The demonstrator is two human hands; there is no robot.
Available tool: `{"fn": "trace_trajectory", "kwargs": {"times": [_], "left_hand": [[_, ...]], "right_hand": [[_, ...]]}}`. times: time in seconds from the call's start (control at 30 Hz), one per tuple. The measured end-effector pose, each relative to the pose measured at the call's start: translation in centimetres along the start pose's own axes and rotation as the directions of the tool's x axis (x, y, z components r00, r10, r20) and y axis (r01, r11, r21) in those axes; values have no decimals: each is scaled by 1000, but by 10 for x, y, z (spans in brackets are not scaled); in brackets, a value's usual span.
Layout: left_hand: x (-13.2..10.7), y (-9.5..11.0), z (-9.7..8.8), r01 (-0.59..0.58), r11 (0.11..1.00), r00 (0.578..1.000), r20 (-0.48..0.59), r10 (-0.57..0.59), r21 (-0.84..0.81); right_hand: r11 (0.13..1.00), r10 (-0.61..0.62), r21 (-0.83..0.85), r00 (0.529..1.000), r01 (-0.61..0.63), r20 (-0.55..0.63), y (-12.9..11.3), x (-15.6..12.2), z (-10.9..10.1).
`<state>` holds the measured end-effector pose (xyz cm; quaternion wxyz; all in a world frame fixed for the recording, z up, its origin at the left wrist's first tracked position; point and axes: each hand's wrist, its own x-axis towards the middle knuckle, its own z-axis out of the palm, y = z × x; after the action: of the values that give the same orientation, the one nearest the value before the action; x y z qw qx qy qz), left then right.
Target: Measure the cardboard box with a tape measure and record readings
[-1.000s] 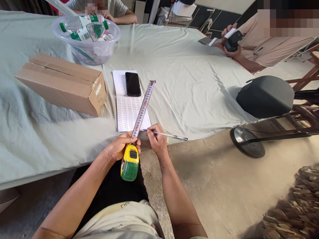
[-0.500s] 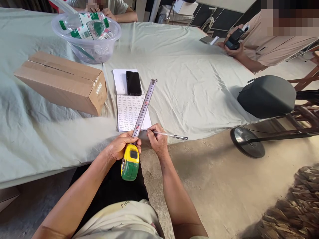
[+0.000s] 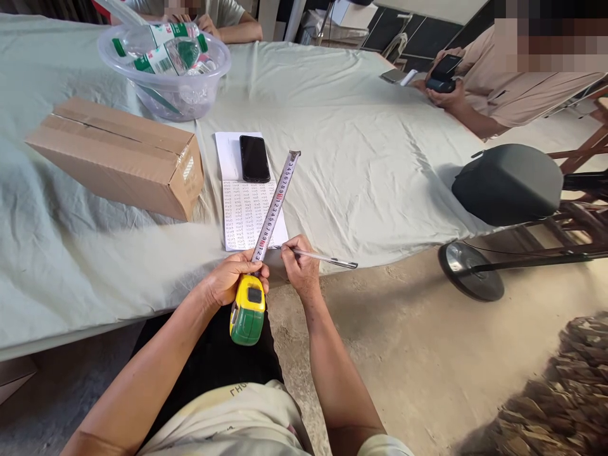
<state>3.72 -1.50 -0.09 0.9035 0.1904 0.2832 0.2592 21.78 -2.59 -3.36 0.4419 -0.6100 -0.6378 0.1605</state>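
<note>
My left hand (image 3: 234,277) is closed around the blade end of a yellow and green tape measure (image 3: 247,310), just where the strip leaves the case. The pulled-out blade (image 3: 275,206) slants up and away across an open notebook (image 3: 237,221) with rows of handwriting. In my right hand (image 3: 301,266) a slim pen (image 3: 327,258) is pinched near the notebook's lower edge; its writing tip is hard to make out by the fingers. A black phone (image 3: 254,158) rests on the notebook's upper page, left of the blade's hooked end.
A cardboard box (image 3: 118,158) lies left on the cloth-covered table (image 3: 342,114). Behind it stands a plastic basin (image 3: 164,79) holding bottles. A dark grey rounded object (image 3: 508,183) is at the right edge. One person (image 3: 494,95) holds a black device; another sits at the far side.
My hands, the tape measure and the pen stay almost still. The person at the right has tilted the black device in their hands.
</note>
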Motion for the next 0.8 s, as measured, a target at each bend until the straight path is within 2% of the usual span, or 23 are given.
{"fn": "trace_trajectory", "kwargs": {"times": [0.27,0.53,0.8], "left_hand": [[0,-1,0,-11,1000,1000,0,11,1],[0,0,-1,-6,1000,1000,0,6,4],[-1,0,0,-3,1000,1000,0,3,4]], "right_hand": [[1000,-1,18,1000,1,11,0,0,-1],[999,2,52,998,1,-60,2,-2,0],[999,11,41,1000,-10,-18,2,0,0]]}}
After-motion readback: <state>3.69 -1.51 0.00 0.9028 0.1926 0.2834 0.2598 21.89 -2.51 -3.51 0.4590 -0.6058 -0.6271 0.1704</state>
